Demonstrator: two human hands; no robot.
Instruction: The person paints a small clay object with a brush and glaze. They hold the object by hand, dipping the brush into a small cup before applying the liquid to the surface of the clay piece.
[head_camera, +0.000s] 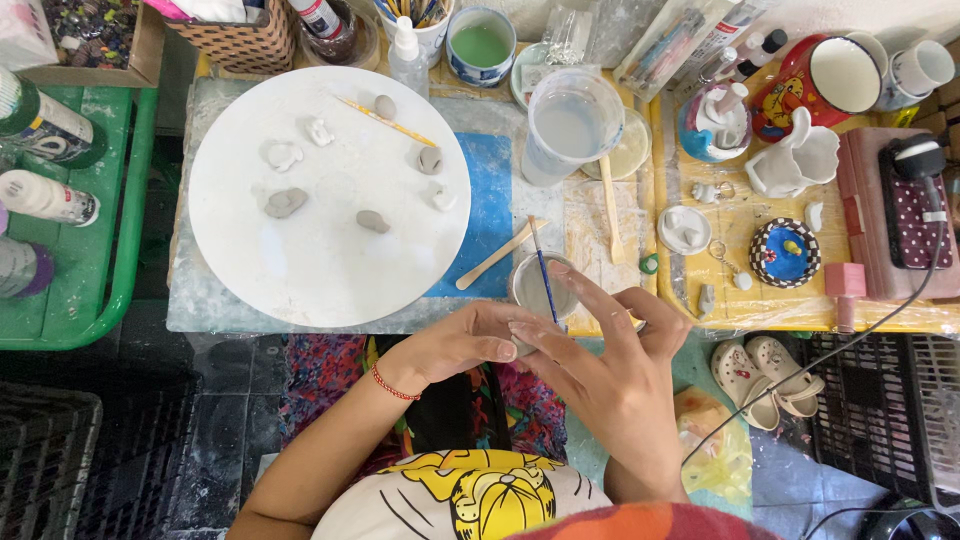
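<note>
Head view looks straight down on my two hands, brought together at the near edge of the table, just below the small grey cup (540, 285) with a blue-handled brush (543, 275) standing in it. My left hand (455, 345) comes in from the left with its fingers curled, and its fingertips meet those of my right hand (610, 375), whose fingers are stretched out flat and point left and up. Between them I seem to pinch a small pale lump (522, 347), mostly hidden by my fingers, so I cannot tell its shape or which way it runs. It sits in front of my body, at the fingertips of both hands alike. The brush leans up and slightly left from the cup, just beyond my right fingers. Further left lies the round white board (330, 270) with several small grey and white clay pieces (285, 203) spread well apart on it; my left hand is the nearer one to it. A wooden stick (495, 257) lies slanted between board and cup, over a blue mat (490, 190). A clear plastic cup (570, 125) stands beyond, and the crowded table (620, 230) leaves little bare room.
</note>
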